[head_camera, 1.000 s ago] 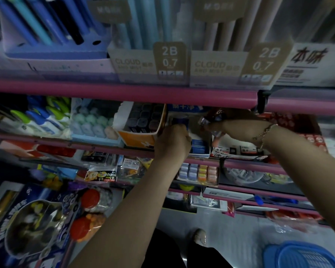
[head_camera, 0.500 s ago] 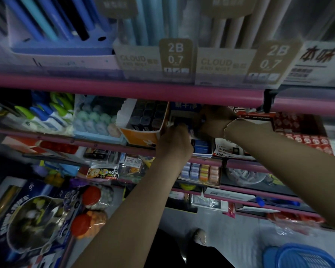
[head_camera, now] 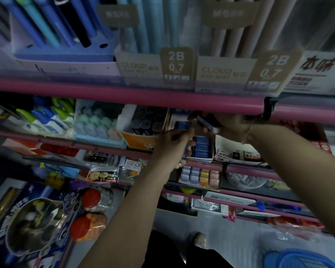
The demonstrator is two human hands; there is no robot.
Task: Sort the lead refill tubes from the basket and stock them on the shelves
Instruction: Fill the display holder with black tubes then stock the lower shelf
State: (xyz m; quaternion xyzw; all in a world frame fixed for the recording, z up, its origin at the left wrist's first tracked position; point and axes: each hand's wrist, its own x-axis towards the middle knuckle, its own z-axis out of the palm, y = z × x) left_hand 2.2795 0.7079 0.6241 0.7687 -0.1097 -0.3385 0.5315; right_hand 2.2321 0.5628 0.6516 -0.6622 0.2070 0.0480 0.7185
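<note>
Lead refill tube (head_camera: pixel 208 125): slim, blue-violet body with a pale end cap; blurred, so any print is unreadable. Lies at centre-right of the frame, just under the pink shelf rail (head_camera: pixel 124 95), long axis slanting from upper left to lower right, pale end lower right.

Right hand (head_camera: pixel 230 124): reaches in from the right edge, forearm level, fingers curled round the tube; a thin bracelet sits at the wrist.

Left hand (head_camera: pixel 172 140): comes up from the bottom centre, forearm steep, fingertips pinching what looks like a small blue pack (head_camera: pixel 183 125) at the top of a white carton of blue packs (head_camera: pixel 201 146).

Orange-fronted box of dark tubes (head_camera: pixel 143 126): just left of the carton.

Blue basket (head_camera: pixel 302 258): lower right corner, on the floor
</note>
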